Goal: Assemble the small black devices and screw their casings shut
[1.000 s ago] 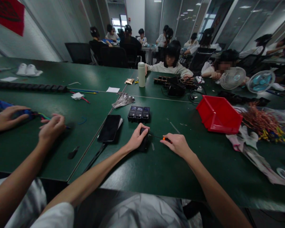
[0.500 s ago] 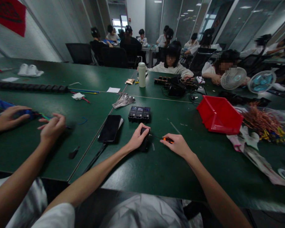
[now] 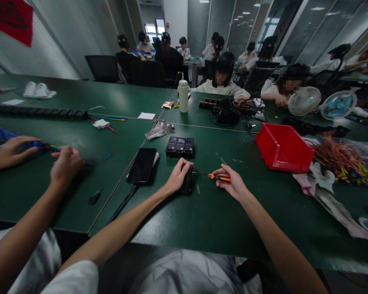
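Note:
My left hand (image 3: 178, 178) is wrapped round a black block (image 3: 187, 182) on the green table, thumb on top. From the right, my right hand (image 3: 231, 183) holds an orange and black screwdriver (image 3: 221, 178), its thin shaft pointing left to the block's right side. Whether the tip touches the block is too small to tell. Just beyond my left hand sits a black module with three sections (image 3: 180, 147). A dark phone (image 3: 141, 165) lies to the left with a cable at its near end.
A co-worker's hands (image 3: 66, 165) hold blue-sleeved wires at the left. A grey glove (image 3: 160, 130) and an upright pale bottle (image 3: 183, 96) stand beyond the module. Right of my hands are a red bin (image 3: 283, 148), copper wires (image 3: 334, 153) and gloves (image 3: 331, 200).
My right hand's fingers have loosened and shifted slightly right, showing more of the screwdriver handle. My left hand has hardly moved. The co-worker's right hand has closed more and lowered slightly.

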`<state>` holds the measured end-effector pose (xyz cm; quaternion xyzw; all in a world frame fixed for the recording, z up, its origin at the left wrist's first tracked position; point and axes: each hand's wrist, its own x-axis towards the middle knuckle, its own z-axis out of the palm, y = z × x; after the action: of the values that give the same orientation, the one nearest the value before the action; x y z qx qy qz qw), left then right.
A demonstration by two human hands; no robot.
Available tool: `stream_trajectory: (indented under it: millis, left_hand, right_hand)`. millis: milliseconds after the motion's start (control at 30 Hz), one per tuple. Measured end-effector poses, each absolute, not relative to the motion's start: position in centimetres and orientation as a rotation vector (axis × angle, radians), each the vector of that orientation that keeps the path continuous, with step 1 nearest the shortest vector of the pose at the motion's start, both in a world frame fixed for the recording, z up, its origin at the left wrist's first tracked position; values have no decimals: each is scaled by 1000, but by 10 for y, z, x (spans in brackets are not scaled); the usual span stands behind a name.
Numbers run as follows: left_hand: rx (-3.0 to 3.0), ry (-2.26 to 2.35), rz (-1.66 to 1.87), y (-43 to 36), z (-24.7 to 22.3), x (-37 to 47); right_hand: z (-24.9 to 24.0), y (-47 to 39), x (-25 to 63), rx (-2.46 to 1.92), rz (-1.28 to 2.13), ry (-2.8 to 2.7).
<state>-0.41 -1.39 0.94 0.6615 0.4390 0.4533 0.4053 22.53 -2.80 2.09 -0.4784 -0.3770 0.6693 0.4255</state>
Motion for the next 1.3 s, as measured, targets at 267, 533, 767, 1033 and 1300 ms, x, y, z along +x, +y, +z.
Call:
stream_trajectory:
  millis: [267, 533, 767, 1033, 1300]
  left_hand:
    - [1604, 1125, 1143, -12, 5, -6]
    - [1616, 1152, 1130, -10, 6, -9]
    - [1547, 1099, 1055, -9, 9, -9]
    - [1353, 996, 1004, -6, 12, -10]
    - [1546, 1147, 1152, -5, 13, -10]
  right_hand:
    - [19, -33, 220, -1264, 1410, -1377]
    - [26, -40, 220, -1216, 920, -1752]
    - [21, -39, 230, -1027, 535, -2093]
    - [22, -43, 224, -1092, 567, -1988]
    - [19, -33, 218, -1138, 1287, -1151]
